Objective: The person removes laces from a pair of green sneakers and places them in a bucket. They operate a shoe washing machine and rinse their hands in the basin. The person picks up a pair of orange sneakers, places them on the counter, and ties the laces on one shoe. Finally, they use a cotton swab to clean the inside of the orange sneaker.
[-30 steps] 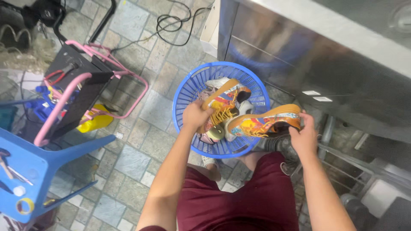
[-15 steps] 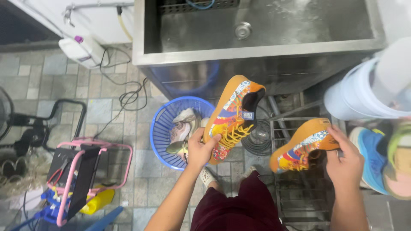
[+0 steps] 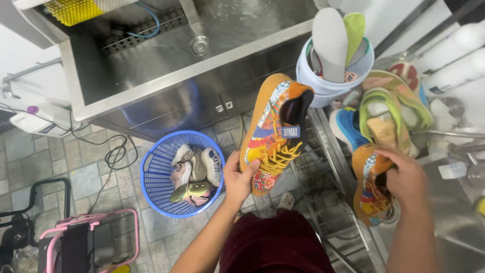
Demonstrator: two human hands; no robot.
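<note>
- Left shoe [image 3: 275, 132]: orange sneaker with a multicoloured patterned side, yellow laces and a dark opening with a small dark rectangular tag on the tongue. It is held sole-edge up, toe pointing away, in front of the steel sink cabinet [image 3: 166, 101] and to the right of the blue basket [image 3: 151, 177].
- Right shoe [image 3: 372, 188]: the matching orange sneaker, same pattern, held low at the right over a steel surface, just below a heap of other shoes [image 3: 389, 114].
- Left hand [image 3: 238, 178]: arm stretched forward, fingers closed around the lower side of the left shoe, thumb on the patterned side.
- Right hand [image 3: 404, 177]: arm stretched forward, fingers curled over the heel end of the right shoe, gripping it.
- Blue basket: round, slotted plastic, on the tiled floor, with several pale shoes inside.
- Pale bucket [image 3: 328, 81]: stands at the cabinet's right end, with grey and green insoles upright inside.
- White jug [image 3: 35, 119]: purple cap, left of the cabinet.
- White bottles [image 3: 454, 65]: lying far right, one with a dark label patch.
</note>
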